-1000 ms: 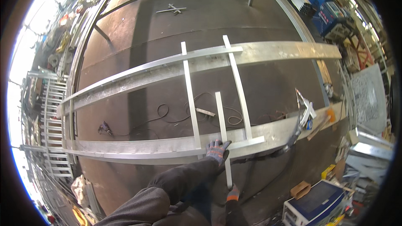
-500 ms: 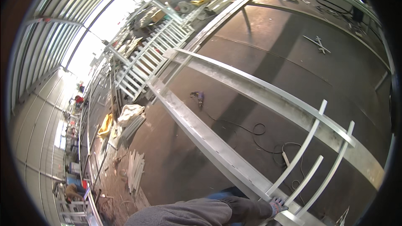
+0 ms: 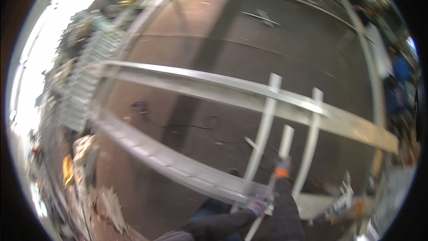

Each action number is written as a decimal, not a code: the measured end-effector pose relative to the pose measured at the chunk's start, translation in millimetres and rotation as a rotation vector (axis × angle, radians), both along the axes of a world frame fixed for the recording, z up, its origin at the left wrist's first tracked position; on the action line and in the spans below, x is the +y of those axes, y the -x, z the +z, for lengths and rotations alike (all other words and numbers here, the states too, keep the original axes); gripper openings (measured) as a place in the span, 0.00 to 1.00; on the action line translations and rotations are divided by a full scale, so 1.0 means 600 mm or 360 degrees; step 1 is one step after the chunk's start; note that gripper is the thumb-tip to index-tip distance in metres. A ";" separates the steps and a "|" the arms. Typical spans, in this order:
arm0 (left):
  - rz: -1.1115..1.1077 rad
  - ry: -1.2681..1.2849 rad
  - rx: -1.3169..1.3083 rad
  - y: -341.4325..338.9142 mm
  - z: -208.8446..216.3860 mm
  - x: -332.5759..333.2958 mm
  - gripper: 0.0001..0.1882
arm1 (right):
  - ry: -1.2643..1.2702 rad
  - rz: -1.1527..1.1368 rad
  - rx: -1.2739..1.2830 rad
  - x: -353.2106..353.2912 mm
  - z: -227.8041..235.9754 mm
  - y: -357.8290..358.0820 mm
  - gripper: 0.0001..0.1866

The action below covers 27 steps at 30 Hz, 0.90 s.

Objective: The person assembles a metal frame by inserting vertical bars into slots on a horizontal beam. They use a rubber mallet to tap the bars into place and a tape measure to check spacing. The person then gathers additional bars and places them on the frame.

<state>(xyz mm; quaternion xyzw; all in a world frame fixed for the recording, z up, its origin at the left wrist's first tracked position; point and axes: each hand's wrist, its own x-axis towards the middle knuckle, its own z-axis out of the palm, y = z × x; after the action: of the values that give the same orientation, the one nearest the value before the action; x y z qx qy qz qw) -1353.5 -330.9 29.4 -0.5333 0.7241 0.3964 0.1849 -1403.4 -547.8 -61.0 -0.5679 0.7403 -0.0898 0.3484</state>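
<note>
My left hand (image 3: 258, 205), in a grey patterned glove, is closed at the lower part of a short light metal bar (image 3: 286, 140). Farther up the same bar, my right hand (image 3: 284, 167) in a glove with an orange cuff grips it. The bar slants up past the near rail (image 3: 178, 166), its far end short of the far rail (image 3: 200, 80). On either side of it lie two longer metal bars, the left one (image 3: 263, 134) and the right one (image 3: 311, 145), both crossing the far rail. Motion blur softens the fingers.
A purple power tool (image 3: 141, 106) with a cord lies on the dark floor between the rails. Crossed metal pieces (image 3: 263, 18) lie beyond. A slatted metal frame (image 3: 82, 80) and heaped scrap stand at left. A clamp-like metal object (image 3: 345, 196) is right of my hands.
The view has swung right, so the rails and bars appear farther left. My right hand has come into view, gripping the middle bar. My left hand stays at that bar's near part.
</note>
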 end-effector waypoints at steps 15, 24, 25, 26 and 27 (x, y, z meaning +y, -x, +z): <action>0.0081 0.0287 0.0085 -0.036 0.070 -0.004 0.37 | 0.0186 -0.0172 0.0000 -0.136 0.041 -0.072 0.19; 0.0140 0.0100 0.0134 -0.050 0.091 -0.028 0.38 | 0.0111 -0.0095 0.0051 -0.178 0.026 -0.075 0.21; 0.0157 0.0050 0.0143 -0.050 0.091 -0.029 0.37 | 0.0041 -0.0186 -0.0021 -0.181 0.016 -0.073 0.21; 0.0180 0.0034 0.0165 -0.051 0.091 -0.029 0.36 | 0.0028 -0.0221 -0.0098 -0.183 0.004 -0.071 0.21; 0.0156 0.0014 0.0139 -0.051 0.090 -0.030 0.36 | -0.0035 -0.0318 -0.0191 -0.184 -0.010 -0.067 0.21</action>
<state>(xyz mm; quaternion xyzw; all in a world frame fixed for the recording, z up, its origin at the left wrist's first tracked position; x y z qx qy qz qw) -1322.9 -348.7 83.5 -0.5511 0.7062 0.4248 0.1311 -1362.9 -658.5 -67.0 -0.4809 0.7720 -0.1499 0.3877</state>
